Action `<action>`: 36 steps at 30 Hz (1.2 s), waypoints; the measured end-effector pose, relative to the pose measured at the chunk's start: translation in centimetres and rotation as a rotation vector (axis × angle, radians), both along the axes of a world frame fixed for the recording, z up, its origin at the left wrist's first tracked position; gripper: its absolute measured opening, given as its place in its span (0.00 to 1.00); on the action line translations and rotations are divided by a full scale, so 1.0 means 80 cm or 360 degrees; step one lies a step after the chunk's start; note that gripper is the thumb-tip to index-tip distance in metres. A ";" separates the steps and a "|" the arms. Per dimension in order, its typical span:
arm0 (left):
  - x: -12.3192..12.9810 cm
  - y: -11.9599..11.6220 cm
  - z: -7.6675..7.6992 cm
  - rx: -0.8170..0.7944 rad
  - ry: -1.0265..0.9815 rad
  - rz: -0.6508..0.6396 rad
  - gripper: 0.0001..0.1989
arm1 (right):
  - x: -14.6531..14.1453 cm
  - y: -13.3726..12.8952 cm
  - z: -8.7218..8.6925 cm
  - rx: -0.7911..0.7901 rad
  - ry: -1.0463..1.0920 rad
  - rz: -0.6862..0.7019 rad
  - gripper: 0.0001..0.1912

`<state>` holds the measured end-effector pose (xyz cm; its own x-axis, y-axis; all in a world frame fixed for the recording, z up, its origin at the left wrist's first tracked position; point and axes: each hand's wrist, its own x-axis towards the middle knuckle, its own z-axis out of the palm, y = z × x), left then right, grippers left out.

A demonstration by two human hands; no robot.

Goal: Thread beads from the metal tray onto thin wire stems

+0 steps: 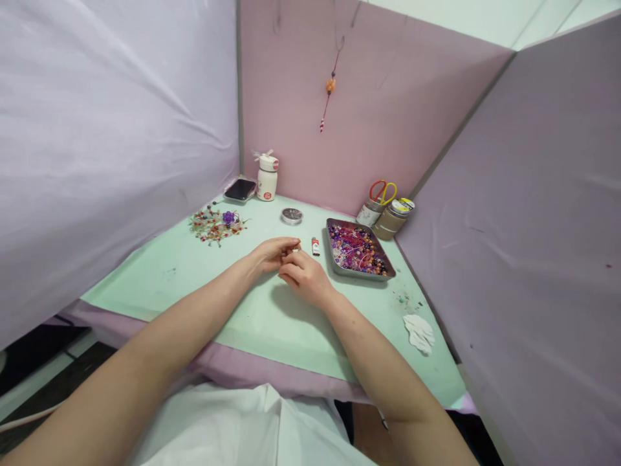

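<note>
Over the middle of the green table my left hand [277, 252] and my right hand [306, 275] meet, fingertips close together. Both have their fingers bent and closed. Whatever they pinch, if anything, is too small or hidden to make out. Just right of the fingertips lies a red and white lighter [315, 246]. Beyond it stands a metal tray [336, 264] full of purple, red and orange beads [356, 249]. A small round clear container [292, 216] sits behind my hands.
At left lies a pile of beaded strands [216, 226]. Behind are a phone [240, 189], a white bottle [267, 178], scissors [383, 193] in a can, and a lidded jar [392, 220]. A crumpled white cloth [420, 334] lies right. A beaded string [330, 85] hangs against the pink back wall.
</note>
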<state>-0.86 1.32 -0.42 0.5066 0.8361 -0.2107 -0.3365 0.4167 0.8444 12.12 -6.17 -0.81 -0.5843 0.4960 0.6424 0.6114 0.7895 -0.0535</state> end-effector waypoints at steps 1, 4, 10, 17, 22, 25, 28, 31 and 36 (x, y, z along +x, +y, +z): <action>0.000 0.001 0.000 -0.0018 0.0008 0.0056 0.07 | -0.005 -0.004 -0.001 0.0028 -0.0029 0.0032 0.08; -0.001 0.003 0.001 -0.0045 0.0055 0.0147 0.08 | -0.019 -0.015 -0.002 0.0098 -0.0131 0.0163 0.09; -0.003 0.006 0.000 -0.0022 0.0091 0.0192 0.07 | -0.036 -0.030 -0.008 0.0226 -0.0223 0.0350 0.10; -0.006 0.012 -0.007 0.0066 0.0152 0.0275 0.11 | -0.044 -0.041 -0.006 -0.0024 -0.0025 0.0509 0.08; -0.004 0.004 -0.003 0.0237 0.0230 0.0423 0.14 | -0.034 -0.029 -0.001 -0.0466 0.0839 0.0117 0.10; -0.001 -0.002 0.000 0.0396 0.0333 0.0499 0.14 | -0.020 -0.014 -0.001 -0.0670 0.1176 -0.0180 0.12; 0.001 -0.004 0.001 0.0531 0.0430 0.0541 0.15 | -0.008 0.000 -0.004 -0.0811 0.1344 -0.0317 0.12; 0.003 -0.004 0.001 0.0660 0.0492 0.0568 0.15 | -0.002 0.007 -0.006 -0.0899 0.1445 -0.0356 0.13; 0.006 -0.007 0.001 0.0827 0.0513 0.0558 0.12 | 0.002 0.010 -0.005 -0.0998 0.1436 -0.0275 0.13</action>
<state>-0.36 0.75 -0.31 0.1684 0.9717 0.1658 -0.0768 -0.1548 0.9850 12.25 -5.36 -1.21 0.0790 0.9113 0.4042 0.2462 0.3751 -0.8937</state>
